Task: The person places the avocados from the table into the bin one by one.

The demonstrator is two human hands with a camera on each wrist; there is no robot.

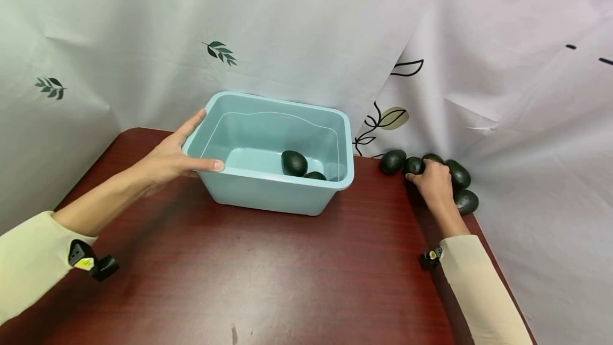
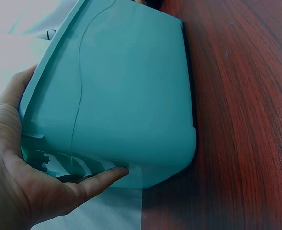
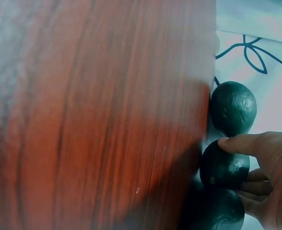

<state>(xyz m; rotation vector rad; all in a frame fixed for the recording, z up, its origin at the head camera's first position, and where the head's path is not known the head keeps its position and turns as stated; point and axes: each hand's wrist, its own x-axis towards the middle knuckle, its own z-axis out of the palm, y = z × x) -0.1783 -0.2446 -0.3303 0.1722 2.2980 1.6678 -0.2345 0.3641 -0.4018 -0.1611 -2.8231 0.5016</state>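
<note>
Near the back right corner of the bench (image 1: 268,260), the right grip (image 1: 433,182) is clamped, thumb against fingers, on a dark avocado (image 1: 413,166) with neighbouring avocados (image 1: 392,162) either side; its long axis is hard to tell. The pale blue bin (image 1: 268,193) lies leftward of that grip, along the back edge, its left end clasped by the left grip (image 1: 172,156).

A blue bin (image 1: 268,195) holds two dark avocados (image 1: 294,163), others (image 1: 392,162) to its right.
</note>
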